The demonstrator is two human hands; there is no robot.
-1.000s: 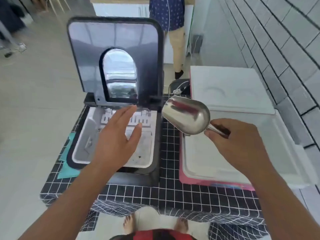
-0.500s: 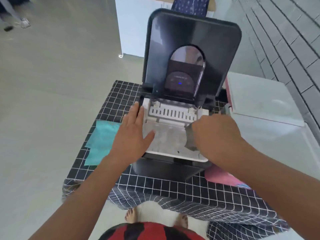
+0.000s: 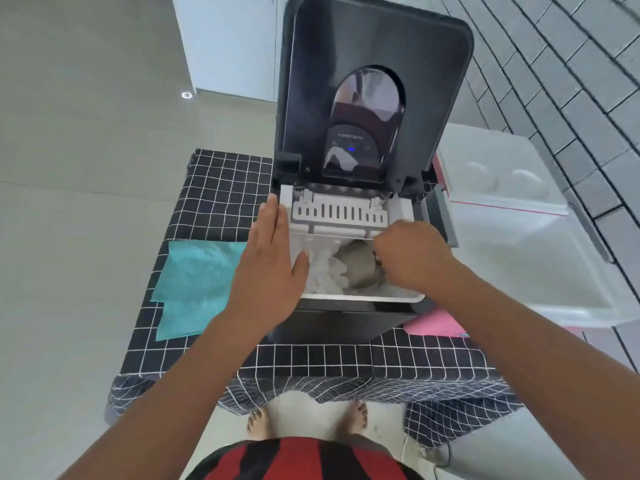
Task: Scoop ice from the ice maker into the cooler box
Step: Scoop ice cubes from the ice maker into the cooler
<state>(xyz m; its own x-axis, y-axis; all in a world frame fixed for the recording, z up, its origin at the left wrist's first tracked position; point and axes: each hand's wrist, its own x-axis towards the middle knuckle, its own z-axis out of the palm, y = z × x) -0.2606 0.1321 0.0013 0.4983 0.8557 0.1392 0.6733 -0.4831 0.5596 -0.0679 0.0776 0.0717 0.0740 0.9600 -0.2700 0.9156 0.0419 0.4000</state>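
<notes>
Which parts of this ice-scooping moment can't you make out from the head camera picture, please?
- Scoop handle, head view: hidden inside the right hand.
- Ice in the scoop: the bowl is blurred, so I cannot tell.
- Ice maker left rim: covered by the left hand.
- Cooler box: right side cut off by the frame edge.
- Lid lettering: too small to read.

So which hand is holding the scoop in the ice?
The right hand. Its fingers are curled round the metal scoop, which is down in the ice. The left hand lies flat on the ice maker's left edge, holding nothing.
</notes>
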